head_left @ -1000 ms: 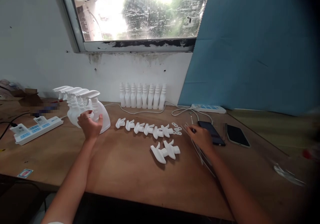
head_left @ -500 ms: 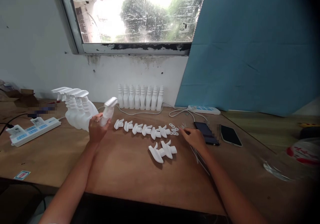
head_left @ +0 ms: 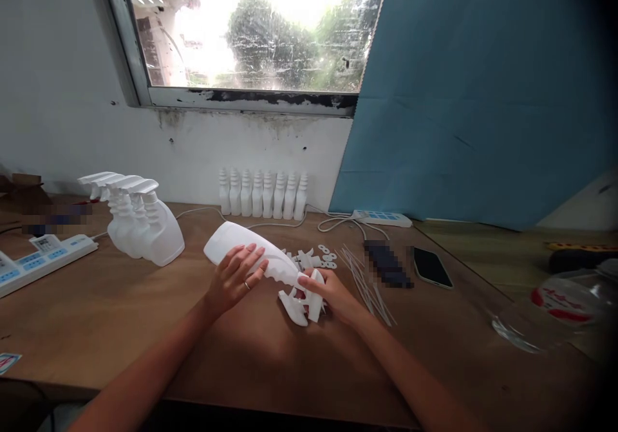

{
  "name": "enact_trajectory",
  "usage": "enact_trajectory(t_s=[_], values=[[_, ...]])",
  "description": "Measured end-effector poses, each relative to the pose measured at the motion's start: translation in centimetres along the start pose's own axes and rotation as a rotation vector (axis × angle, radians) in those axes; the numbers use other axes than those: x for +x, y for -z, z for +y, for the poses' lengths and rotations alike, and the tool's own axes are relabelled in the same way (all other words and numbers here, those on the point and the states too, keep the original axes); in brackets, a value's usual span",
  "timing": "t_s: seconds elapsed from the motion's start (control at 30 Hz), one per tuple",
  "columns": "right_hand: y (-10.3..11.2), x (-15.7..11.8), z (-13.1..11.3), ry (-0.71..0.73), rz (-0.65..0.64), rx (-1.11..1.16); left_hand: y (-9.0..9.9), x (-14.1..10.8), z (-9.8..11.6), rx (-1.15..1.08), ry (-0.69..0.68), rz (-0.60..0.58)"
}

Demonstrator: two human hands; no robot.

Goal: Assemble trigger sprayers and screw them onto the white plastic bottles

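A white spray bottle (head_left: 241,242) lies tilted between my hands, its base to the left and its neck to the right. My left hand (head_left: 239,274) rests along the bottle's body, fingers spread over it and partly wrapped round. At the neck, my right hand (head_left: 328,290) grips a white trigger head (head_left: 316,295) between thumb and fingers. Another white trigger head (head_left: 293,308) lies on the table just below. Behind the bottle, more trigger heads (head_left: 305,258) are mostly hidden. Small white rings (head_left: 330,257) and thin white tubes (head_left: 367,284) lie to the right.
Several spray bottles with heads (head_left: 164,235) stand at the left, near a power strip (head_left: 53,258). White bottles (head_left: 263,194) line the wall. A second power strip (head_left: 383,217), a phone (head_left: 432,266), a blurred dark object (head_left: 389,263) and a clear plastic bottle (head_left: 560,306) are on the right.
The bottle in my left hand has swung from upright to nearly lying, over the row of trigger heads. My right hand has moved left from the tubes to its neck. The view has shifted slightly right.
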State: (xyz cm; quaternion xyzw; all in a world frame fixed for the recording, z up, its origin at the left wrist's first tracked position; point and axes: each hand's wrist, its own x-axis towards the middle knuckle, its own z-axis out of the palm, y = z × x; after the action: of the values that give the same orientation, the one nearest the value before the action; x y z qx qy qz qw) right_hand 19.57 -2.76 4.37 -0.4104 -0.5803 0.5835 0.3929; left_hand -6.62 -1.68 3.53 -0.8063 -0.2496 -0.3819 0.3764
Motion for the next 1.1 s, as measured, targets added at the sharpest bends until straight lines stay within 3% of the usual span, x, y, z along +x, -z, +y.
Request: enact_trajectory(t_s=[0.1, 0.23, 0.33, 0.4, 0.5, 0.6, 0.7, 0.77, 0.8, 0.9, 0.97, 1.03, 1.1], values=[[-0.1, -0.3, -0.5, -0.006, 0.076, 0.027, 0.1, -0.1, -0.3, -0.009, 0.018, -0.024], [1.3, -0.3, -1.0, -0.013, 0.101, 0.094, 0.7, -0.5, -2.2, -0.004, 0.143, 0.006], [2.7, -0.3, -1.1, 0.073, 0.089, -0.116, 1.0, -0.8, -3.5, -0.055, 0.142, -0.048], [3.4, -0.3, -1.2, 0.212, 0.086, -0.399, 1.1, -1.1, -3.9, -0.129, 0.145, -0.121], [4.4, -0.1, -1.4, 0.616, 0.127, -0.873, 1.2, -1.2, -3.8, -0.279, 0.225, -0.214], [5.3, 0.1, -1.5, 1.017, 0.217, -1.202, 1.6, -0.9, -3.5, -0.488, 0.446, -0.266], [7.1, 0.2, -1.4, 1.19, 0.342, -1.366, 1.9, 0.1, -3.9, -0.779, 0.735, -0.396], [9.1, 0.2, -1.3, 1.173, 0.513, -1.395, 1.3, 0.7, -5.0, -0.971, 0.946, -0.441], [10.3, 0.3, -1.2, 1.126, 0.646, -1.375, 0.8, 1.0, -5.8, -1.042, 1.058, -0.4], [13.7, 0.7, -0.8, 0.919, 1.161, -1.072, -2.7, 1.7, -8.6, -1.111, 1.315, -0.052], [14.8, 1.4, -0.1, 0.769, 1.386, -0.731, -6.1, 2.5, -10.1, -1.071, 1.345, 0.1], [14.8, 2.2, 0.8, 0.61, 1.429, -0.472, -10.1, 3.6, -11.0, -0.979, 1.353, -0.007], [13.9, 2.9, 1.8, 0.481, 1.353, -0.359, -14.1, 4.9, -11.3, -0.952, 1.35, -0.099]])
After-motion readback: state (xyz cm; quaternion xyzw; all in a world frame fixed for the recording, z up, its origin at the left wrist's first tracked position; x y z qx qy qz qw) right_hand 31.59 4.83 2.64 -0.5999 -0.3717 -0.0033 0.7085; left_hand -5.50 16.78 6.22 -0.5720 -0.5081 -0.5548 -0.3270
